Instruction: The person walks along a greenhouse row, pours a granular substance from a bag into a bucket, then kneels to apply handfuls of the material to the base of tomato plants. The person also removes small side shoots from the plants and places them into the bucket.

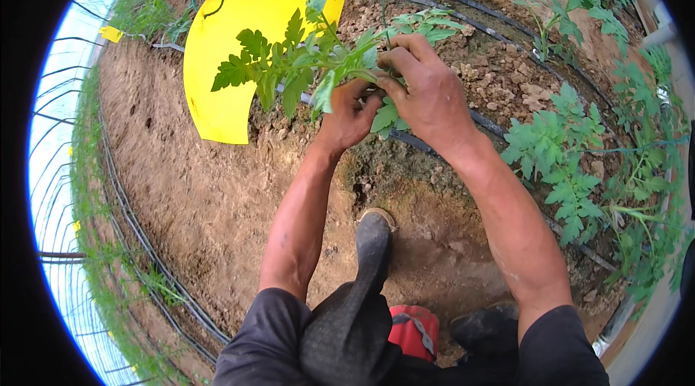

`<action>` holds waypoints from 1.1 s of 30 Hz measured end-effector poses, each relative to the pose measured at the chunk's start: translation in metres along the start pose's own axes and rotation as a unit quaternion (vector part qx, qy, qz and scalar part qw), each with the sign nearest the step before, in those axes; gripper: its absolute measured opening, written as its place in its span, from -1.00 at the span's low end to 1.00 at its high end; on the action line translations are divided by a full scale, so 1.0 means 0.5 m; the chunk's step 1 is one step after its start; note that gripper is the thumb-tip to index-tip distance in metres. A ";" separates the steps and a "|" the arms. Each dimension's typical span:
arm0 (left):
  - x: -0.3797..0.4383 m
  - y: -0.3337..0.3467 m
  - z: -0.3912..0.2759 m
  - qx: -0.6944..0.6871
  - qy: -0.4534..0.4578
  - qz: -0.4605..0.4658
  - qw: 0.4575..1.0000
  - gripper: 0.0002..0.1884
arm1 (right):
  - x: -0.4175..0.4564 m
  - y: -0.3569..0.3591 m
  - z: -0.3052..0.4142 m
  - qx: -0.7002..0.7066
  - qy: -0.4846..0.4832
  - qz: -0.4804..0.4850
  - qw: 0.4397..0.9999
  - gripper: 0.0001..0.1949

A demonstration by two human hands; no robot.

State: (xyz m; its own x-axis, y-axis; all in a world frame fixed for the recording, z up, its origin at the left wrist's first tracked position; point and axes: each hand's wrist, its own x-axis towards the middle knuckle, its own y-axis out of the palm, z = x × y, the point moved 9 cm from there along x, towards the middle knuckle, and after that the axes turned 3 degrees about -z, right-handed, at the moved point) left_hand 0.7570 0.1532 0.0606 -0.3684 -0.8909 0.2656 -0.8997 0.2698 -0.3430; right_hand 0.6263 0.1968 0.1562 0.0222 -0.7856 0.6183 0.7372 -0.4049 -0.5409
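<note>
A young tomato plant (pixel 331 60) leans across the upper middle of the view, its leafy top pointing up and left. My left hand (pixel 350 114) has its fingers curled about the stem from below. Just to the right, my right hand (pixel 431 92) has thumb and fingers pinched together at the same stem. A thin green twine (pixel 381 0) runs down from above to the right fingertips. Exactly how twine and stem meet is hidden behind the fingers. Behind the leaves is a yellow sheet (pixel 220 71), probably a sticky trap.
Black drip hoses (pixel 483 8) run along the soil bed. More tomato plants (pixel 564 158) grow at the right. My boot (pixel 374 239) stands on bare soil, with a red container (pixel 415 331) between my legs. A greenhouse wall (pixel 59 114) curves along the left.
</note>
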 end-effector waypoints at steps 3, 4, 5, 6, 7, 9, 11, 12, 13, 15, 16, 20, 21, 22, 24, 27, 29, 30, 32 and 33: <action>-0.002 -0.004 0.012 -0.003 -0.016 -0.009 1.000 -0.77 | -0.005 0.004 -0.010 -0.051 0.045 0.003 0.998 -0.67; 0.001 -0.012 0.025 0.028 -0.005 -0.012 1.000 -0.78 | -0.006 -0.001 -0.006 -0.018 0.024 -0.034 0.999 -0.61; -0.003 -0.018 0.030 -0.001 0.005 -0.034 0.999 -0.78 | -0.014 0.008 -0.017 0.023 0.029 -0.023 0.999 -0.63; 0.000 -0.011 0.017 -0.035 0.016 -0.055 0.998 -0.79 | -0.020 0.009 -0.029 0.059 0.036 -0.011 0.998 -0.64; 0.001 -0.007 0.011 0.000 0.006 -0.042 0.999 -0.78 | -0.025 0.013 -0.039 0.095 0.043 0.001 0.995 -0.65; 0.002 -0.007 -0.005 0.025 0.000 -0.036 0.999 -0.77 | -0.022 0.018 -0.057 0.112 0.096 -0.006 0.989 -0.72; 0.003 -0.001 -0.015 0.006 0.006 -0.051 0.999 -0.75 | -0.011 0.024 -0.060 0.132 0.149 -0.013 0.980 -0.79; 0.005 0.002 -0.014 -0.003 0.026 -0.053 0.998 -0.72 | -0.004 0.023 -0.056 0.182 0.164 -0.030 0.969 -0.82; 0.001 0.002 -0.008 0.001 0.024 -0.047 0.999 -0.72 | 0.002 0.025 -0.052 0.177 0.176 -0.006 0.968 -0.81; -0.004 0.005 -0.002 0.006 0.021 -0.032 0.999 -0.72 | 0.011 0.021 -0.043 0.162 0.202 0.040 0.965 -0.80; -0.004 0.006 -0.005 0.033 0.028 -0.032 0.999 -0.72 | 0.007 0.016 -0.040 0.152 0.221 0.043 0.962 -0.83; -0.006 0.006 -0.013 0.024 -0.012 -0.067 0.997 -0.73 | -0.023 0.018 -0.077 0.268 0.301 0.035 0.914 -0.82; -0.007 0.001 -0.006 0.033 -0.024 -0.063 0.997 -0.74 | -0.025 0.013 -0.067 0.284 0.282 0.042 0.916 -0.82; -0.009 -0.004 0.002 0.041 -0.036 -0.059 0.997 -0.74 | -0.027 0.009 -0.057 0.299 0.263 0.048 0.916 -0.82; -0.004 0.006 0.011 -0.155 -0.007 -0.090 0.984 -0.75 | -0.023 -0.014 -0.013 0.337 0.202 0.044 0.919 -0.81; -0.013 -0.007 -0.017 0.074 0.062 -0.071 0.993 -0.78 | -0.017 -0.018 0.027 0.338 0.145 0.073 0.927 -0.74; -0.018 -0.007 -0.015 0.143 0.051 -0.081 0.985 -0.79 | 0.001 -0.037 0.059 0.301 0.080 0.072 0.948 -0.63; -0.020 -0.008 -0.021 0.165 0.062 -0.085 0.981 -0.79 | 0.009 -0.048 0.073 0.254 0.045 0.066 0.964 -0.61; -0.024 -0.012 -0.032 0.207 0.085 -0.091 0.970 -0.79 | 0.015 -0.060 0.094 0.170 -0.007 0.046 0.984 -0.57; -0.027 -0.013 -0.037 0.216 0.101 -0.100 0.966 -0.81 | 0.017 -0.063 0.101 0.133 -0.023 0.033 0.990 -0.56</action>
State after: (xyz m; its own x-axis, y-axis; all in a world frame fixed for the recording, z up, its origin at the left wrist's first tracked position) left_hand 0.7632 0.1701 0.0759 -0.2741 -0.8080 0.5215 -0.7920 -0.1179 -0.5990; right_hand 0.6374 0.2268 0.2073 0.1015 -0.7820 0.6150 0.8844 -0.2121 -0.4157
